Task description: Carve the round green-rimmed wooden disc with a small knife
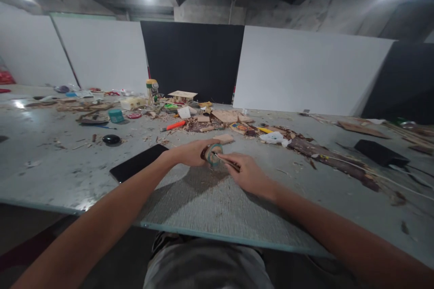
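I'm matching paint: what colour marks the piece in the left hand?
The piece has teal markings; head view.

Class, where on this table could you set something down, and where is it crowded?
Mostly bare: the near-left tabletop, left of the flat black slab and nearer than the black oval object; also a patch between the right hand and the bark strip. Crowded: farther back, with wood chips and an orange tool.
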`<state>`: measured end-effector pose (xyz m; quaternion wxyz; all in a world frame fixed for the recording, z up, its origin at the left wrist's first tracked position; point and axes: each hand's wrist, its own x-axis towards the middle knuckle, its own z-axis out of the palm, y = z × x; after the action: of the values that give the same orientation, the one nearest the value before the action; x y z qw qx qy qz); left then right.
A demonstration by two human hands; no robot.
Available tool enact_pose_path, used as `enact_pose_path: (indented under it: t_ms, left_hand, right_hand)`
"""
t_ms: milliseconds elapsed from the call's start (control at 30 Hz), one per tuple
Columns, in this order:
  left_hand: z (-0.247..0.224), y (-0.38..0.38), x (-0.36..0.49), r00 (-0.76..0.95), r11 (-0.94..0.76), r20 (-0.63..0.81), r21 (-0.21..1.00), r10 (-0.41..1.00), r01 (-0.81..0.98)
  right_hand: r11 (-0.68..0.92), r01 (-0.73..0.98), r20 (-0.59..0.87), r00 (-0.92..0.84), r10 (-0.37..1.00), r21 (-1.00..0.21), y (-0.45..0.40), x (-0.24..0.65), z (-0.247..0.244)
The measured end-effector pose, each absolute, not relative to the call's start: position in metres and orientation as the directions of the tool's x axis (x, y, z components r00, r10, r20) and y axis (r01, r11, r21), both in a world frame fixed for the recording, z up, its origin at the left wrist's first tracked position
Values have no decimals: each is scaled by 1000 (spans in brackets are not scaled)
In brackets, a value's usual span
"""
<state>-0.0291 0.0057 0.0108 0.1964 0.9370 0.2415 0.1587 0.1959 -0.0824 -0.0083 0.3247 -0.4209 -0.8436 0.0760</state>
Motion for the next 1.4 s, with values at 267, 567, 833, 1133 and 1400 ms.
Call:
enact_pose_path:
  t_ms: [267,567,833,1133,1400]
  left_hand:
    - [14,1,-27,837,-804,196,453,510,384]
    - [9,4,-27,832,-802,195,450,519,394]
    - [7,10,-27,850,-822,239,470,469,322]
    - [6,4,-20,847,-781,199,530,494,330]
    - [2,7,-21,846,-781,209,536,491,320]
  right_hand:
    - [639,665,483,-444,755,-387,-83,195,-7]
    - [627,659,499,-411,763,-415,-82,194,-11]
    - [626,683,484,-431,762,-377,-81,197,-11]
    - [631,683,440,-470,765,-368,-81,196,-11]
    - [665,670,415,-530,740,-330,-84,195,-18]
